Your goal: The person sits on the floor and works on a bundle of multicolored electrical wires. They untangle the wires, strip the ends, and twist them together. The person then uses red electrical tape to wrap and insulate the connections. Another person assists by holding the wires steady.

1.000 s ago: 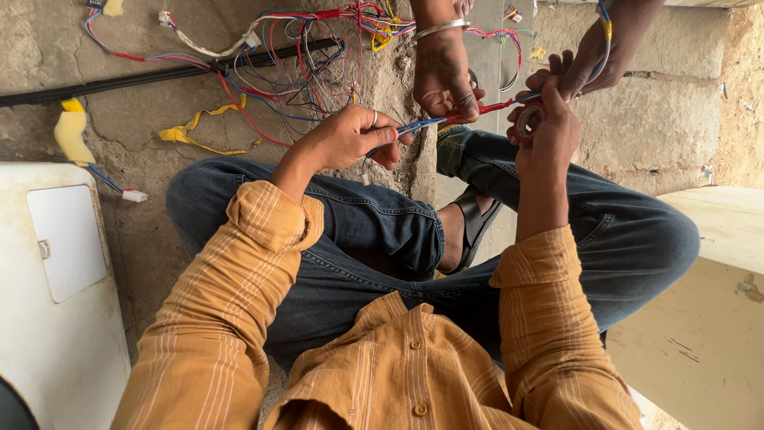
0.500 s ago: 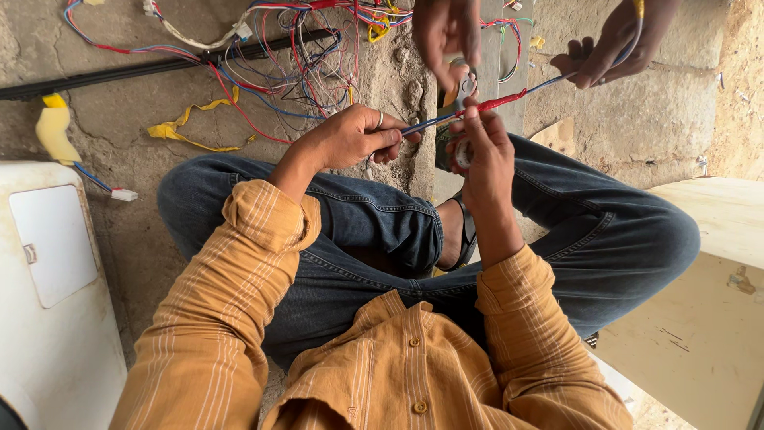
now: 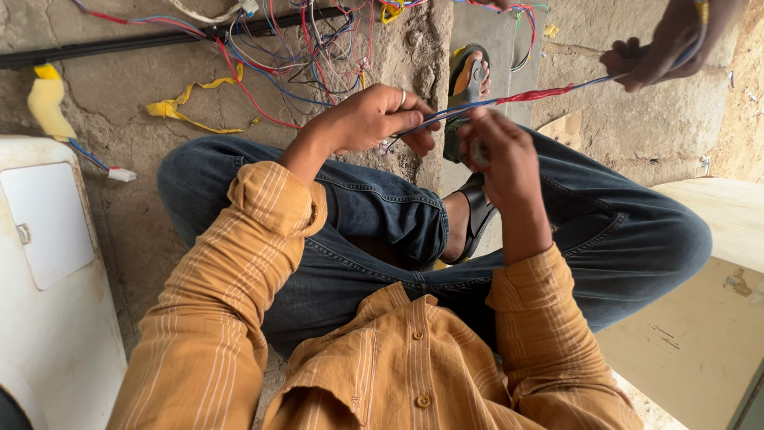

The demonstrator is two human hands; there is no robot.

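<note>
Head view, floor: rough concrete floor (image 3: pixel 119 239), loose wire tangle (image 3: pixel 318 40) beyond the knees.
Wire bundle (image 3: pixel 509 97): stretched taut between hands; judged light, limp, best pinched near the red-taped section.
Left hand (image 3: pixel 374 119): pinched shut on bundle.
Right hand (image 3: pixel 497 151): closed around the bundle.
Co-worker's hand (image 3: pixel 660 48): far end held.

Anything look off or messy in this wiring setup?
Yes. A loose tangle of wires sprawls over the cracked concrete floor, with yellow tape scraps among them. The left hand and right hand hold a taut wire bundle.
</note>
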